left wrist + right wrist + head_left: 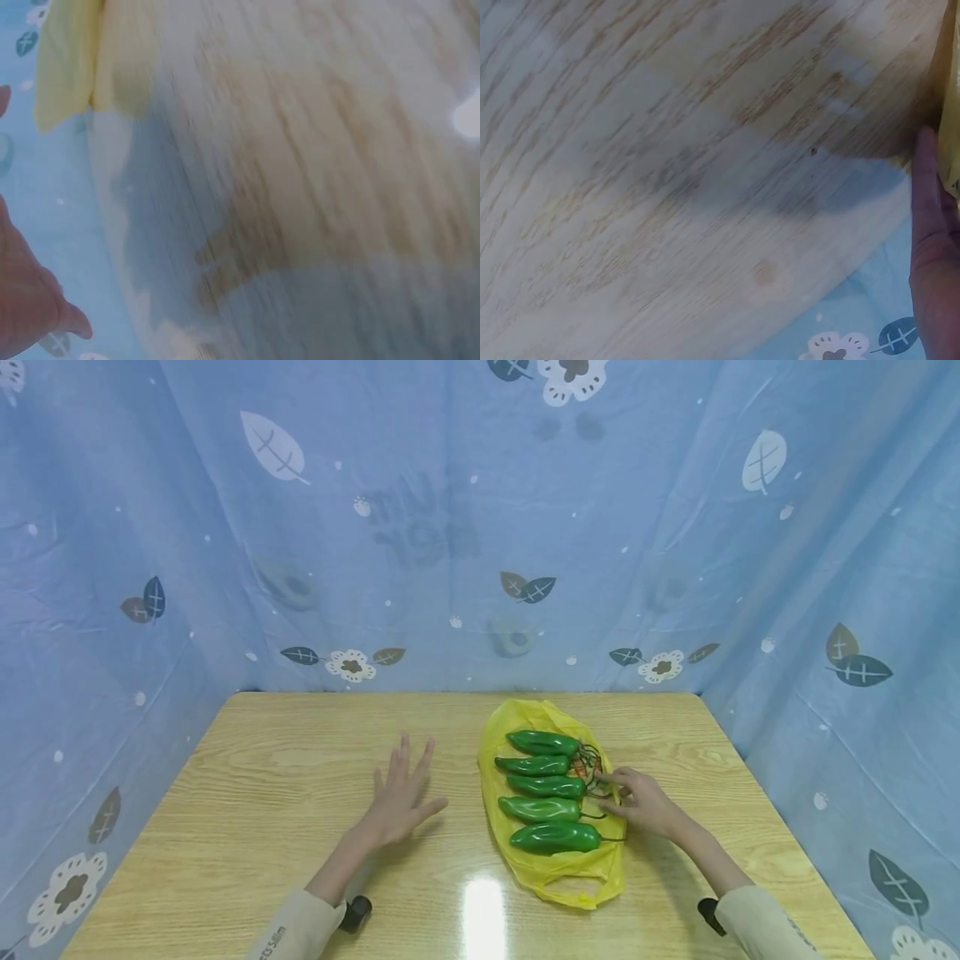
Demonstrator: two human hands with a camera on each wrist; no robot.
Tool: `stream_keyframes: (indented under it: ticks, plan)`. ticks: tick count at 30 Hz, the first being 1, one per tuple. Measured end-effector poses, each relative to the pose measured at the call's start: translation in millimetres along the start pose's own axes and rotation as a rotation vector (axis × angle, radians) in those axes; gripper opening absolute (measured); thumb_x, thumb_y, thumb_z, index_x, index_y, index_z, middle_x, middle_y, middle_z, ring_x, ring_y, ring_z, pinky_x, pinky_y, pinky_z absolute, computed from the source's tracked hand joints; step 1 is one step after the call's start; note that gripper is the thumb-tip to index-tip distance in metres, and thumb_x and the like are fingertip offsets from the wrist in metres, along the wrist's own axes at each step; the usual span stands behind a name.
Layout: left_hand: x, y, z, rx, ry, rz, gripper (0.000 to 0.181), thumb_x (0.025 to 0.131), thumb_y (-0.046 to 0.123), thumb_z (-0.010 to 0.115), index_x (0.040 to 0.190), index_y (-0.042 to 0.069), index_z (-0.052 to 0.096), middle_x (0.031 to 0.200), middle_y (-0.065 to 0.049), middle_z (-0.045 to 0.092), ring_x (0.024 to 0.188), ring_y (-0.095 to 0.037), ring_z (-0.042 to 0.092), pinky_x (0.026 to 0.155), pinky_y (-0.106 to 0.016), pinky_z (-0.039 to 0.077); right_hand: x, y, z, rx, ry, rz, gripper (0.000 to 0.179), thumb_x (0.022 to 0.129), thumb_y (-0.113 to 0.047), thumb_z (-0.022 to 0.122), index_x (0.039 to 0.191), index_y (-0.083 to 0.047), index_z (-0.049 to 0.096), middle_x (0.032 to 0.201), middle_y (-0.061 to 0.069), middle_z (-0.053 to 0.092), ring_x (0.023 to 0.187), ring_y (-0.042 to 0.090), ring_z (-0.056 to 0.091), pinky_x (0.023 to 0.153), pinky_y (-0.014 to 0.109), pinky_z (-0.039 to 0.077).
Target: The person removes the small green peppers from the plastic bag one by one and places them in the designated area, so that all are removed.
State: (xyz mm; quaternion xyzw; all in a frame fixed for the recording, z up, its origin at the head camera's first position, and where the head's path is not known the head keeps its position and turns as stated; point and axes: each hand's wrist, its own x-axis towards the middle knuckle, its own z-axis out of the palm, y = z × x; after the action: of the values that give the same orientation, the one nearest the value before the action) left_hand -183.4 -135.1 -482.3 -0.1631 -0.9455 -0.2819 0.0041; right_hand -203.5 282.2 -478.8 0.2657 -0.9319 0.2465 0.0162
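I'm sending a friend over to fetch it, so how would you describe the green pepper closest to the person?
On the wooden table, find the yellow plastic bag beside the person's right hand. Five green peppers lie on it in a row. The green pepper you want ends the row on the person's side, and looks the largest.

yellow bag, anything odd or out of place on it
One oddity: a small reddish patch near the stems of the green peppers on the yellow bag, clashing with the green but too small to identify.
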Motion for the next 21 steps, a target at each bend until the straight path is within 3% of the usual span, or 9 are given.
stream_keyframes:
  ticks: [4, 10, 15, 21]
  plan:
    - [0.8, 3.3, 0.6, -0.040, -0.043, 0.007, 0.087, 0.094, 0.043, 0.057, 0.155, 0.020, -0.001, 0.155, -0.017, -0.024, 0.141, -0.046, -0.009, 0.105, -0.072, -0.005, -1.6, 1.6, 0.3, 0.006, 0.006, -0.046, 0.055, 0.076, -0.012, 0.081, 0.123, 0.006, 0.061, 0.107, 0.017, 0.060, 0.081, 0.025, 0.063, 0.067, 0.036, 0.055]
    - [3.4, 12.1, 2.4, -0.220, -0.132, 0.052, 0.081, 0.094, 0.038, 0.060, 0.155, 0.025, 0.009, 0.158, -0.012, -0.012, 0.142, -0.045, -0.008, 0.107, -0.070, -0.003, -10.2, 4.0, 0.3, 0.041, 0.011, -0.075, 0.061, 0.073, -0.021, 0.085, 0.123, 0.005, 0.060, 0.114, 0.023, 0.056, 0.084, 0.032, 0.062, 0.065, 0.039, 0.056]
    - [5.0, 18.3, 3.3, -0.284, -0.167, 0.110, 0.080, 0.092, 0.040, 0.062, 0.155, 0.023, 0.015, 0.159, -0.011, -0.003, 0.142, -0.045, 0.001, 0.109, -0.067, 0.005, -15.2, 5.3, -1.2, 0.086, -0.010, -0.031, 0.055, 0.073, -0.018, 0.084, 0.119, 0.003, 0.064, 0.116, 0.021, 0.056, 0.089, 0.034, 0.060, 0.064, 0.033, 0.056]
    - [4.7, 22.7, 0.7, -0.303, -0.174, 0.143, 0.083, 0.090, 0.041, 0.065, 0.155, 0.026, 0.016, 0.159, -0.008, -0.003, 0.143, -0.043, 0.005, 0.109, -0.065, 0.010, -7.7, 4.4, -0.5, 0.113, -0.026, 0.022, 0.057, 0.075, -0.014, 0.083, 0.125, 0.002, 0.061, 0.131, 0.027, 0.047, 0.094, 0.033, 0.059, 0.063, 0.024, 0.055]
